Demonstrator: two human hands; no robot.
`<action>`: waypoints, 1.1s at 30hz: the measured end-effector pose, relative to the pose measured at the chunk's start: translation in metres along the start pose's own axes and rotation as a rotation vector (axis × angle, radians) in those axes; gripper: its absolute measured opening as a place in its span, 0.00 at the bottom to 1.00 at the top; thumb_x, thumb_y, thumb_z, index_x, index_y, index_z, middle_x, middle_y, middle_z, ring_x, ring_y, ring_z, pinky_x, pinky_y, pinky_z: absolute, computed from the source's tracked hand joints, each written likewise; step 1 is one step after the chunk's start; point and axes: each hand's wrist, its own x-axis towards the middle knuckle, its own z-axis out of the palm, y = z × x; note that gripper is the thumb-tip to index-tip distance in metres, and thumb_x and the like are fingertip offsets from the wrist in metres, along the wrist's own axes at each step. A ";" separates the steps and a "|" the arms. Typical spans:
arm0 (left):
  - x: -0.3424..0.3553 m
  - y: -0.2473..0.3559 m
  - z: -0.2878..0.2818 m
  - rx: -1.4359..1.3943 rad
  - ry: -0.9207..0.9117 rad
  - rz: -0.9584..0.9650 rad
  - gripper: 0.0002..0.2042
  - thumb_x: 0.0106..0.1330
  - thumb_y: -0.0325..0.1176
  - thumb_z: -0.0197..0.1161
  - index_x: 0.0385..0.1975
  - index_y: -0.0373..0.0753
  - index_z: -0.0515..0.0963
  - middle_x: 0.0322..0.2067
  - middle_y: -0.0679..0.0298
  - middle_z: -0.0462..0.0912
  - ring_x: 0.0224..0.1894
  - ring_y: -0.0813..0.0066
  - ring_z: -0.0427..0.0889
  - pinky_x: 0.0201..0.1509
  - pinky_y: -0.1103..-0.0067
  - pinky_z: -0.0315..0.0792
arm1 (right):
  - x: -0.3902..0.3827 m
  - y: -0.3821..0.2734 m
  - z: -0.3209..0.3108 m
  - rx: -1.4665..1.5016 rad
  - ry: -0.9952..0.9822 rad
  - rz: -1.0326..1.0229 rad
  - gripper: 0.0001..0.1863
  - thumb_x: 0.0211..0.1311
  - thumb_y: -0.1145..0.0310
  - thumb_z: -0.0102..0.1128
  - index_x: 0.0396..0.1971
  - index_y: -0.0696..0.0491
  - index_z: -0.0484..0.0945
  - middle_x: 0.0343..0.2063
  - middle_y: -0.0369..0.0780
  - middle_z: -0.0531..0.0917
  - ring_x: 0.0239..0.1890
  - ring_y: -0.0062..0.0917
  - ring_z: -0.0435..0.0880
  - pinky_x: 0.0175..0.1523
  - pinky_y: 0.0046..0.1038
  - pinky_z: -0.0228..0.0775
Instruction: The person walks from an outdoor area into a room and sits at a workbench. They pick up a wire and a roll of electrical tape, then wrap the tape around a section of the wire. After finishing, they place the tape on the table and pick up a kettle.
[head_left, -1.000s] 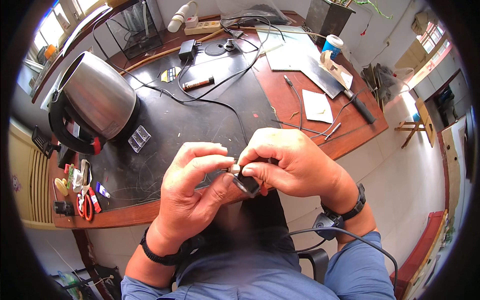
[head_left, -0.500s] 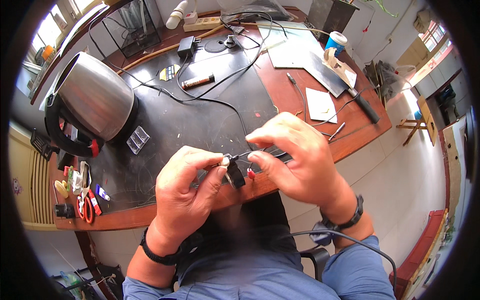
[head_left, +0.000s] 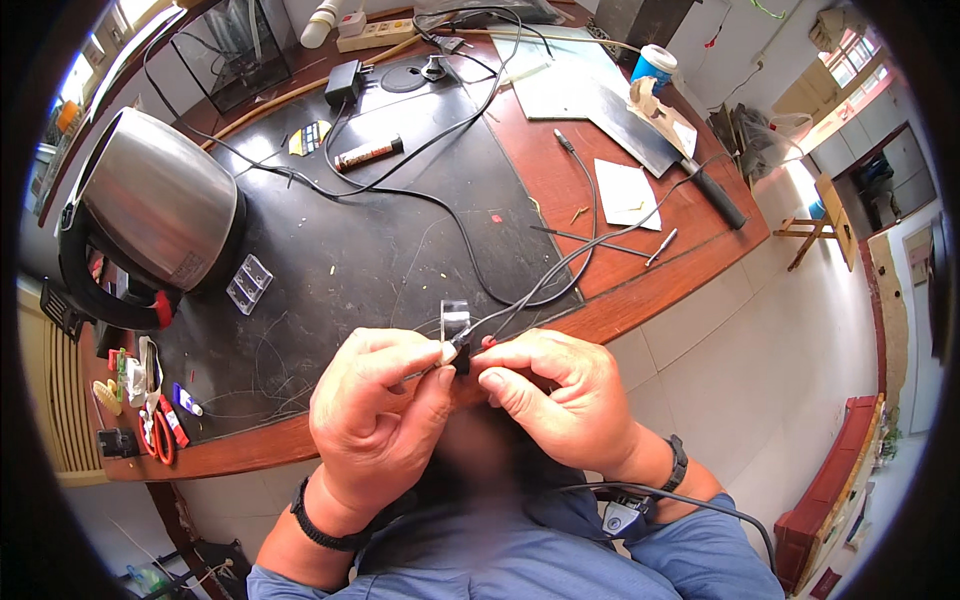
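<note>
My left hand (head_left: pixel 375 405) pinches a small whitish piece (head_left: pixel 447 352) at the end of a thin dark cable (head_left: pixel 492 320) between thumb and forefinger. Against that joint stands a strip of shiny black tape (head_left: pixel 455 318), its upper end free and glossy. My right hand (head_left: pixel 560 395) is curled close by on the right, thumb and forefinger almost meeting near the lower part of the tape. What lies between them, if anything, is too small to make out. A small red piece (head_left: pixel 489 342) shows just above the right forefinger.
A steel kettle (head_left: pixel 165 205) stands at left, a clear plastic case (head_left: pixel 250 284) beside it. Scissors (head_left: pixel 156 435) and small tubes lie near the left edge. A black adapter (head_left: pixel 343 82), a cleaver (head_left: pixel 640 140), a paper cup (head_left: pixel 654 66) and looping cables occupy the far side.
My right hand has come down toward my left hand, its thumb and forefinger closing together. The tape's free end now points up instead of hanging below. The head view has shifted slightly.
</note>
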 end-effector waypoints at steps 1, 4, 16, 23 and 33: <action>-0.002 0.001 0.000 0.024 0.002 0.021 0.16 0.59 0.16 0.76 0.45 0.38 0.84 0.38 0.59 0.87 0.35 0.70 0.85 0.36 0.78 0.78 | -0.002 -0.002 0.002 0.127 -0.016 0.113 0.09 0.73 0.71 0.68 0.46 0.61 0.86 0.34 0.40 0.88 0.34 0.23 0.85 0.40 0.24 0.76; -0.006 0.008 0.007 0.093 0.003 0.084 0.18 0.55 0.15 0.76 0.45 0.39 0.84 0.38 0.60 0.86 0.35 0.66 0.85 0.38 0.75 0.78 | -0.011 -0.012 0.001 0.429 -0.031 0.367 0.12 0.78 0.68 0.64 0.50 0.62 0.85 0.38 0.38 0.89 0.38 0.20 0.86 0.46 0.23 0.79; -0.017 0.014 0.038 0.388 -0.086 0.412 0.20 0.53 0.21 0.80 0.45 0.39 0.82 0.39 0.61 0.83 0.37 0.61 0.82 0.40 0.70 0.77 | -0.028 -0.014 -0.008 0.661 0.116 0.512 0.14 0.80 0.69 0.61 0.56 0.63 0.82 0.44 0.39 0.89 0.44 0.19 0.87 0.51 0.23 0.82; -0.004 0.020 0.024 0.147 -0.144 0.260 0.17 0.56 0.24 0.78 0.45 0.36 0.82 0.40 0.57 0.84 0.40 0.60 0.84 0.44 0.68 0.78 | -0.033 -0.006 -0.047 0.639 0.150 0.603 0.10 0.75 0.67 0.65 0.46 0.58 0.84 0.36 0.39 0.89 0.37 0.25 0.91 0.42 0.26 0.85; 0.019 0.026 0.060 -0.318 -0.582 -0.109 0.20 0.75 0.31 0.67 0.62 0.28 0.77 0.59 0.46 0.83 0.61 0.53 0.83 0.67 0.67 0.75 | -0.035 -0.010 -0.110 0.598 0.041 0.632 0.12 0.72 0.68 0.65 0.47 0.60 0.82 0.33 0.39 0.87 0.33 0.25 0.89 0.36 0.22 0.81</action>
